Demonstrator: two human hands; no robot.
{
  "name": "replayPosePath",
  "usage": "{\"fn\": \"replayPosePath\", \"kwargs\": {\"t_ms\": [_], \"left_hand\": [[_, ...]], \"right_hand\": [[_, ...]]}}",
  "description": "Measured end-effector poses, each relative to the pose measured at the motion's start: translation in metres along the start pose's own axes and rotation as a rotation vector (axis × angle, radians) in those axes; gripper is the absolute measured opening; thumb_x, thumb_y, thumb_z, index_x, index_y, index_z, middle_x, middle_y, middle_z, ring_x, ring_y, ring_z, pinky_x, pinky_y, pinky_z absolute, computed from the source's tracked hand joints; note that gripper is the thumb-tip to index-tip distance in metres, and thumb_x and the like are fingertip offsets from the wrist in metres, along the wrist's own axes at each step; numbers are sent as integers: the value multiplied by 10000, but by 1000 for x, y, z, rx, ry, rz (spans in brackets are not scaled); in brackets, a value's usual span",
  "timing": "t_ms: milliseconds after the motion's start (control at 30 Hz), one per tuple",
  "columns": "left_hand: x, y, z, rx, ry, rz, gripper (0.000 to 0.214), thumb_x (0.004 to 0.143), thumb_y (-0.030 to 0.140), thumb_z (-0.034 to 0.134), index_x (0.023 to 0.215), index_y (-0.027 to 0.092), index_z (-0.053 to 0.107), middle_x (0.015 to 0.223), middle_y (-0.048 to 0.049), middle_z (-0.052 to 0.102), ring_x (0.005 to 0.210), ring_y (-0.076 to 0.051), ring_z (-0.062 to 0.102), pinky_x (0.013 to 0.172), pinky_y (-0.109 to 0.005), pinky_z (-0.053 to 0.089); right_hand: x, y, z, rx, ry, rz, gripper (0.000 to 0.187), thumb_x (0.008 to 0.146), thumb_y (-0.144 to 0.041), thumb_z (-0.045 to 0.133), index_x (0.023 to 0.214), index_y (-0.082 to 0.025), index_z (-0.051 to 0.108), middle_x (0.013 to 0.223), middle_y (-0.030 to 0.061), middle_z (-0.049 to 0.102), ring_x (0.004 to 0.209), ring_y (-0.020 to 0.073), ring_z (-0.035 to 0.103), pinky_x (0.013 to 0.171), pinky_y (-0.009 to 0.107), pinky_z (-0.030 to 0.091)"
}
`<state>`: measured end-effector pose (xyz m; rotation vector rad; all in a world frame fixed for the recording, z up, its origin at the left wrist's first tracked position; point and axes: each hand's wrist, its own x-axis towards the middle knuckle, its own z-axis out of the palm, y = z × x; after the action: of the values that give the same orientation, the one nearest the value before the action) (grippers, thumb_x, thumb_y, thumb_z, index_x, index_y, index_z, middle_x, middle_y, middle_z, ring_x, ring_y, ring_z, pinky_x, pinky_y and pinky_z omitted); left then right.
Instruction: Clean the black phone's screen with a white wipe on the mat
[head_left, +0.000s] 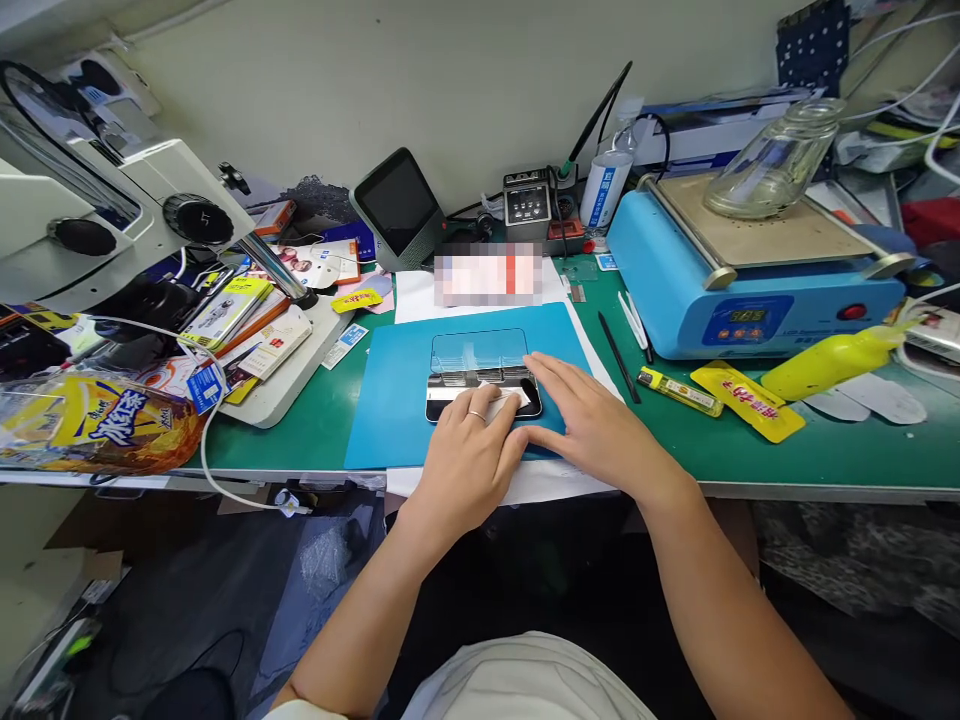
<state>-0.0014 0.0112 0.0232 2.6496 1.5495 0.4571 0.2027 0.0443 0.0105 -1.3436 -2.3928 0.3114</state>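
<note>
Left hand (466, 455): fingers bent over a white piece (497, 404) on a phone-like panel (453, 380); cannot tell whether it grips the piece. Right hand (600, 425): thumb apart from fingers, fingertips at panel's right edge. Panel lies on the blue mat (394, 400), on the green bench (862, 455). Step appears to be pressing or wiping; next move likely calls for even pressure, panel braced.

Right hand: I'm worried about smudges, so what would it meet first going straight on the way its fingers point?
Probably the clear, dark-outlined panel; the right hand may be touching its edge, but depth is unclear.
</note>
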Motion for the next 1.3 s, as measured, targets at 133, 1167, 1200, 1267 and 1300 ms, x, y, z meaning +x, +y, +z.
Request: {"fn": "replayPosePath", "kwargs": {"t_ms": [133,1167,1200,1267,1300], "left_hand": [[14,2,5,11,10,-23,421,1120,360,320,1423,211,572,1418,-137,589,1291,-297,534,1045,-458,490],[3,0,17,29,97,-52,600,1110,524,339,1482,82,498,1531,-193,552,1457,-316,488,1224,-469,389],[9,-2,19,31,101,-65,617,1106,537,341,1486,77,498,1538,-194,550,1465,-318,481,1225,-471,388],[15,-4,21,35,107,-82,633,1104,545,341,1486,68,501,1541,-200,549,1471,-327,475,1223,-479,391],[14,-3,21,34,111,-85,632,1104,545,340,1484,68,503,1539,-202,551,1472,-332,473,1220,-486,393]], "right_hand": [[0,0,1,4,13,-3,725,1030,-546,474,1635,-175,328,1653,182,442,1528,335,420,1209,555,424],[0,5,4,-4,53,-63,730,1023,-549,502,1636,-193,326,1632,167,477,1518,348,434,1211,573,419],[0,5,4,-6,55,-61,701,1034,-517,490,1634,-190,329,1627,167,485,1515,343,440,1208,566,426],[0,4,4,-11,52,-51,664,1047,-470,475,1625,-170,346,1616,172,497,1511,335,447,1206,554,435],[0,4,3,-13,47,-49,664,1046,-466,479,1619,-156,354,1614,177,498,1512,335,445,1207,551,434]]}}
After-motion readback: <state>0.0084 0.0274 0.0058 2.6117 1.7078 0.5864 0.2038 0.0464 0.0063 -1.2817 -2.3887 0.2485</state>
